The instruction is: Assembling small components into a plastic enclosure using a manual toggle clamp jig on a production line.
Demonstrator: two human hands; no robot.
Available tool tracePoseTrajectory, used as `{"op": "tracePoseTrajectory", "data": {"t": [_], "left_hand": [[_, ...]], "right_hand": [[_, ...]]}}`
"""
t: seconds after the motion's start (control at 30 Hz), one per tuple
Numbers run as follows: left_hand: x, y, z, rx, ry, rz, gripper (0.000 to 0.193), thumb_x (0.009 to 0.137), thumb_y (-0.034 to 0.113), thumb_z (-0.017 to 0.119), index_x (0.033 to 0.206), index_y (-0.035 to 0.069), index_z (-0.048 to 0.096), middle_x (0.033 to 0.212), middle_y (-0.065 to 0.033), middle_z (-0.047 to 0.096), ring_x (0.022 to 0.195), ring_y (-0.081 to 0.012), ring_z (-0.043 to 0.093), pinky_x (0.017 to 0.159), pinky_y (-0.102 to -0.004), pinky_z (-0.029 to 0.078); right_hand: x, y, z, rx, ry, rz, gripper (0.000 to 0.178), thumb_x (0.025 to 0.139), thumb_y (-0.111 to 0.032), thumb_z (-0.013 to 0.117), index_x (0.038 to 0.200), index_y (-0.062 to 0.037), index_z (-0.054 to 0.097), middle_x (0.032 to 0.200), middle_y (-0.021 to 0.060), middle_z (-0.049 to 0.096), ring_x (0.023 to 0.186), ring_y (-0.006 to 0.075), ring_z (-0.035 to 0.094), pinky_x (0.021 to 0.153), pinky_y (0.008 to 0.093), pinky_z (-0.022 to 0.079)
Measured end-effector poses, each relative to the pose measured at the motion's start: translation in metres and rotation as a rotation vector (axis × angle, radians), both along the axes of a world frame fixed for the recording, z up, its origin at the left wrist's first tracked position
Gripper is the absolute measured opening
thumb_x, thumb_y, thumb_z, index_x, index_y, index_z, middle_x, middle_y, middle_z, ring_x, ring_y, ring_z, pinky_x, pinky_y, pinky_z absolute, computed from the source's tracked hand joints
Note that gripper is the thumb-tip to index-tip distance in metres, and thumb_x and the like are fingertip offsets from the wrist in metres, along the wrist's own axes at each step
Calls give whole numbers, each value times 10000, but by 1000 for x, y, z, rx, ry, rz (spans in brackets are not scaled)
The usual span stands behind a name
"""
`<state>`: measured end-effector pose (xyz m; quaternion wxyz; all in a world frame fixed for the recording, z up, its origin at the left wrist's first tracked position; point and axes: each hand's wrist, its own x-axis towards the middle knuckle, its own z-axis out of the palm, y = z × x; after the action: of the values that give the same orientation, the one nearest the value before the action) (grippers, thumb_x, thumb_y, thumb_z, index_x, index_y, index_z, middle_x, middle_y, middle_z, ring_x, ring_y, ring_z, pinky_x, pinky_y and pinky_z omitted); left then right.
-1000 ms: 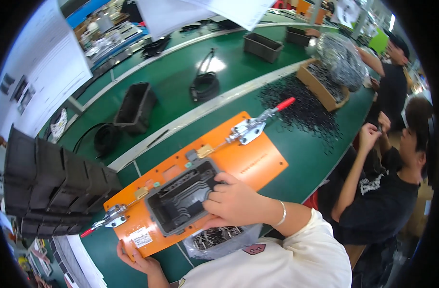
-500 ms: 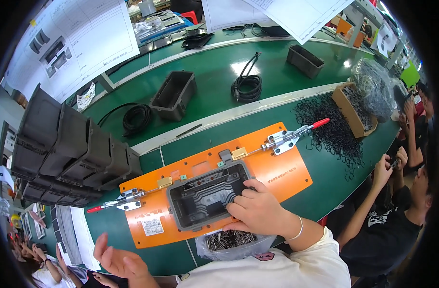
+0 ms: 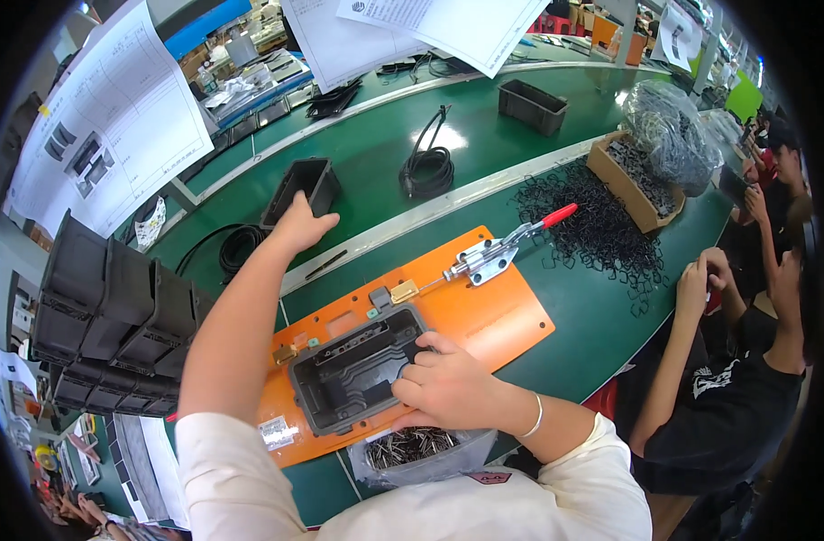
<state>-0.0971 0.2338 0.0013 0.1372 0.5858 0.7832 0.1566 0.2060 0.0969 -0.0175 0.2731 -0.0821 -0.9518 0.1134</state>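
Note:
A dark grey plastic box (image 3: 301, 397) sits open side up in the orange fixture plate (image 3: 493, 329). My right hand (image 3: 453, 383) grips its right wall, fingers curled over the rim into the box and thumb on the near side. My left arm is stretched far forward. At its end my left hand (image 3: 302, 225) is at the near end of another dark grey box (image 3: 320, 183), fingers extended and thumb spread to the right. Whether the fingertips touch that box I cannot tell. The toggle clamp (image 3: 489, 261) with a red handle is mounted at the plate's right.
Stacked grey boxes (image 3: 96, 298) stand at left. Cable coils (image 3: 427, 171) and another box (image 3: 532, 108) lie farther back. Black hooked clips (image 3: 592, 225) are piled beside a cardboard box (image 3: 610, 171). A bag of metal pins (image 3: 412, 448) sits near me. A co-worker (image 3: 727, 397) is at right.
My left hand has gone from the lower left, over the table, forward to the box at the back. My right hand keeps its grip on the fixture's box. The whole view has shifted.

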Motion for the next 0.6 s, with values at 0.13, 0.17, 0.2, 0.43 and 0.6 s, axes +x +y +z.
{"op": "tracePoseTrajectory", "data": {"t": [0.13,0.17,0.2,0.43,0.6], "left_hand": [[-8,2,-14,-76,42,105,586,743,349,743,1086,-84,545,898,-230,677,856,-375,658,757,-432,513],[-14,-1,-17,74,214,82,518,739,342,750,1010,-74,603,912,-234,675,848,-370,657,741,-434,509],[-8,-8,-8,174,229,93,388,742,305,759,893,-37,657,935,-228,671,854,-365,651,740,-435,505],[20,-89,57,563,311,-274,293,765,219,738,939,23,609,894,-160,626,836,-371,605,697,-426,494],[51,-191,120,747,409,-494,402,680,118,764,1017,50,556,901,-110,567,748,-311,576,626,-397,462]], "right_hand": [[2,1,-4,-8,20,2,404,755,-463,685,722,-99,513,676,45,542,729,230,575,951,403,376],[1,1,-3,-5,21,2,404,755,-463,685,722,-99,513,676,45,542,729,230,575,951,403,376],[1,3,-4,1,29,2,404,753,-467,686,727,-105,509,668,32,527,706,213,569,930,399,385],[-3,3,-1,25,56,-3,389,709,-481,710,754,-123,565,670,8,539,670,191,553,889,378,401],[-3,3,0,71,30,-19,407,677,-508,715,740,-120,609,624,4,536,616,203,549,859,407,420]]}}
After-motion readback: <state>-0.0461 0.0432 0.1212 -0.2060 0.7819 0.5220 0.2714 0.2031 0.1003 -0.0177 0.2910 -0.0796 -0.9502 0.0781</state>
